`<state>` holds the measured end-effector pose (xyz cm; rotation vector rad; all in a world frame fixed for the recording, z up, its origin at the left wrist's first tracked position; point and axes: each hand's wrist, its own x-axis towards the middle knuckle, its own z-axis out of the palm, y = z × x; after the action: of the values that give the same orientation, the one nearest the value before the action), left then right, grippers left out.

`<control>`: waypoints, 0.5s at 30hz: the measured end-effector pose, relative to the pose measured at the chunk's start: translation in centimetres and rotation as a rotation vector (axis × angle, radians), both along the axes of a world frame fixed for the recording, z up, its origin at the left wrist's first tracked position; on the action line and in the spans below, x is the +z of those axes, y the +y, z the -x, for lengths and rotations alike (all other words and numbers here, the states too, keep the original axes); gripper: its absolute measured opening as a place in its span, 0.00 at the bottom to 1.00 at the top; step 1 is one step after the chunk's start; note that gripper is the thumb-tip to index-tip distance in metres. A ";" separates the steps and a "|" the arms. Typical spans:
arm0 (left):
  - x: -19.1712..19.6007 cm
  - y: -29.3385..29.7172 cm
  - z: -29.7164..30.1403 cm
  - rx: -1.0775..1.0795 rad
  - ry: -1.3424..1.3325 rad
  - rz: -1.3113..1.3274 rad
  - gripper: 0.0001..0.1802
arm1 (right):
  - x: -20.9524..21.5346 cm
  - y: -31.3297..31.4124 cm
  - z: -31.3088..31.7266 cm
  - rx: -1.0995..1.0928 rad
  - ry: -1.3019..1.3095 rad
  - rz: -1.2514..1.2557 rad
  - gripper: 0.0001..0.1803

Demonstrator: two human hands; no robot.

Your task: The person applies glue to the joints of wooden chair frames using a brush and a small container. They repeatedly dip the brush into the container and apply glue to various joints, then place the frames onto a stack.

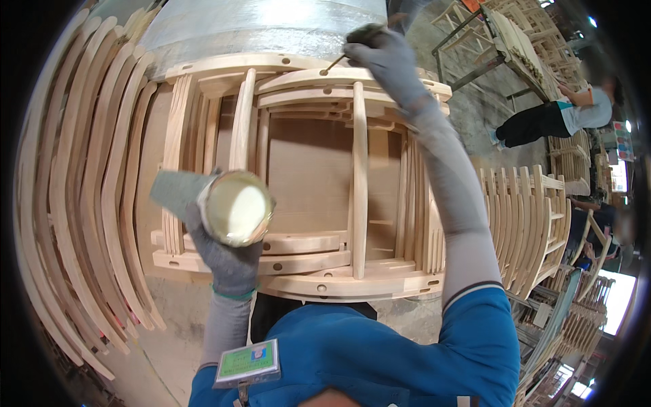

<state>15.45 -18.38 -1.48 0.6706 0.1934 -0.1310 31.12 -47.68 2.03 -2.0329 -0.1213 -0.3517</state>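
Head view: left hand (227, 261) holds glue can (236, 209); right hand (385, 54) brush (334, 64) at frame edge (285, 62)

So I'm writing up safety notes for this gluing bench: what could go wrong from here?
1. The left hand holds an open can of pale glue tilted over the stacked wooden frames; it could spill onto them.
2. The right hand reaches far across with a thin brush at a hole in the far rail; drips may miss it.
3. Curved wooden parts lean close at the left elbow and could get knocked.
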 end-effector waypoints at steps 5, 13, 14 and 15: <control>1.4 -3.3 0.0 -0.054 0.003 -0.022 0.32 | 8.2 3.8 14.6 0.093 0.249 -0.347 0.09; 1.6 -7.9 1.5 -0.237 0.001 0.051 0.28 | 6.4 2.9 21.6 0.084 0.235 -0.440 0.10; 1.6 -8.4 1.6 -0.236 0.019 0.060 0.28 | 6.4 2.9 22.2 0.031 0.285 -0.425 0.09; 1.6 -8.9 1.7 -0.236 0.037 0.069 0.28 | 6.1 2.5 22.5 0.009 0.267 -0.574 0.08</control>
<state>13.74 -27.25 0.17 0.6207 0.1441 -0.3750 8.66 -45.19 8.12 -1.4905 0.1251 -0.0886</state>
